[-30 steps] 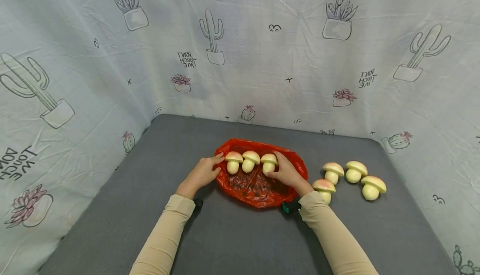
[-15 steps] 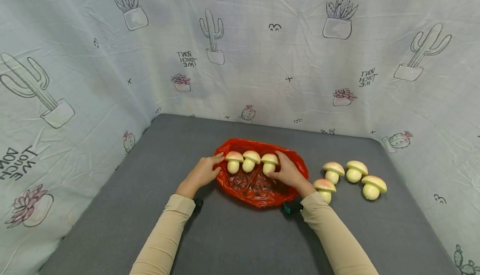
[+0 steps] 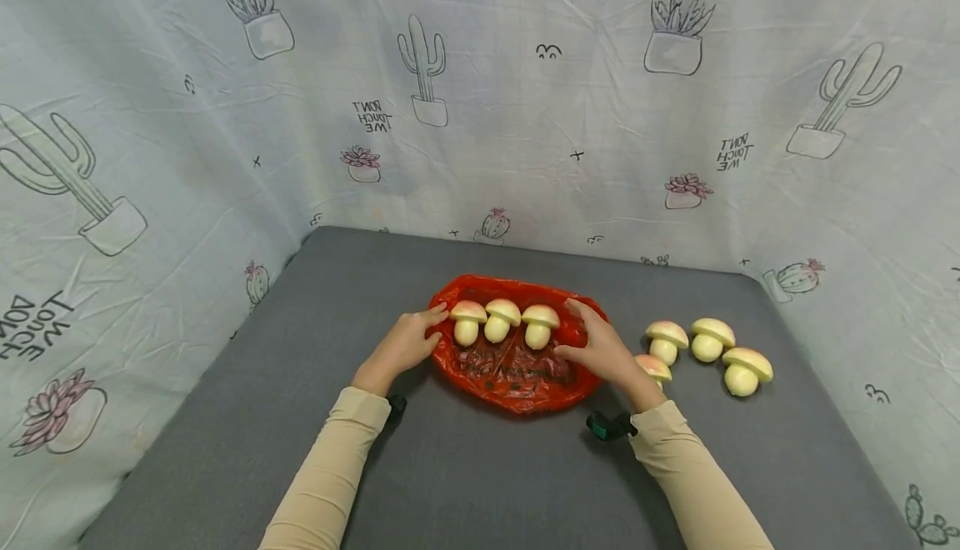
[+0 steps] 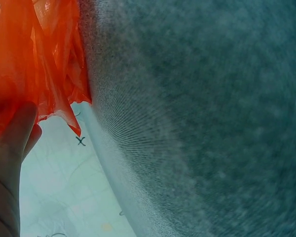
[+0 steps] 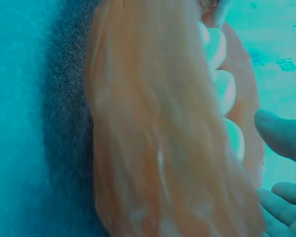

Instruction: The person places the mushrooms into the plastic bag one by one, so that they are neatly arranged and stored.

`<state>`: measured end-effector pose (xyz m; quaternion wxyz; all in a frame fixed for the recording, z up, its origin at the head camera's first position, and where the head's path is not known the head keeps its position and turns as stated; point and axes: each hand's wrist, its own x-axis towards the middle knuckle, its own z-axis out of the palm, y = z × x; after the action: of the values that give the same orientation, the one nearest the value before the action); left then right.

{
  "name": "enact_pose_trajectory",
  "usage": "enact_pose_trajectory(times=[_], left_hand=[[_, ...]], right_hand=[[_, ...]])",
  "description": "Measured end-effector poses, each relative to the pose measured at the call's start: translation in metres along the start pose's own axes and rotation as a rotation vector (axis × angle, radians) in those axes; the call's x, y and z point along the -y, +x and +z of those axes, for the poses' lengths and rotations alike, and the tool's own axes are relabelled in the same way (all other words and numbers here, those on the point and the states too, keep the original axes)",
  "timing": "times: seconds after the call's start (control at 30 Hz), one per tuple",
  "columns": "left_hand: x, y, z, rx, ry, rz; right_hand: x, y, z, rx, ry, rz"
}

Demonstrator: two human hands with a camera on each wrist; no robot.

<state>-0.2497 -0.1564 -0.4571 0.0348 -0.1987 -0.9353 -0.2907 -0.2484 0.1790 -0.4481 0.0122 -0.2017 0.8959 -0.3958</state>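
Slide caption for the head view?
Left hand on a red bag, empty right hand opposite; three mushrooms inside, four mushrooms on the gray table.

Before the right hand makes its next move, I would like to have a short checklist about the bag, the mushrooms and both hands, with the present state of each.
1. Right hand free: ok; it holds nothing, fingers apart from the mushrooms.
2. Left hand at the bag: ok; it touches the left edge. How firmly: cannot tell.
3. Red plastic bag open at the top: ok.
4. Bagged mushrooms in order: ok; three in a row toward the far side.
5. All mushrooms inside: not ok; four loose mushrooms are on the gray table, right of the bag.
6. Loose mushrooms all fully visible: not ok; the right arm partly hides the nearest.
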Motion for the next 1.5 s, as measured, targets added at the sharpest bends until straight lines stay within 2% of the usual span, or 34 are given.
enact_pose_trajectory(times=[0.2,0.5,0.67,0.8,1.0,1.17,1.37,1.5], left_hand=[[0.001,0.001,-0.001,-0.014,0.004,0.007],[0.001,-0.001,0.001,-0.005,0.014,-0.005],[0.001,-0.003,0.002,0.009,0.008,-0.014],[0.001,-0.003,0.002,0.013,0.001,-0.015],[0.003,-0.002,0.001,0.006,0.010,-0.008],[0.002,-0.002,-0.001,-0.007,0.015,0.009],[0.002,-0.002,-0.001,0.000,0.004,0.001],[0.002,-0.003,-0.001,-0.002,0.007,0.001]], right_hand=[[-0.006,-0.019,-0.020,-0.040,-0.014,-0.011],[-0.028,-0.064,-0.054,-0.119,-0.066,-0.031],[-0.042,-0.091,-0.060,-0.172,-0.112,-0.020],[-0.050,-0.105,-0.059,-0.195,-0.155,-0.019],[-0.060,-0.113,-0.051,-0.209,-0.220,-0.036],[-0.062,-0.113,-0.046,-0.214,-0.215,-0.051],[-0.063,-0.112,-0.044,-0.208,-0.205,-0.059],[-0.065,-0.111,-0.042,-0.214,-0.235,-0.071]])
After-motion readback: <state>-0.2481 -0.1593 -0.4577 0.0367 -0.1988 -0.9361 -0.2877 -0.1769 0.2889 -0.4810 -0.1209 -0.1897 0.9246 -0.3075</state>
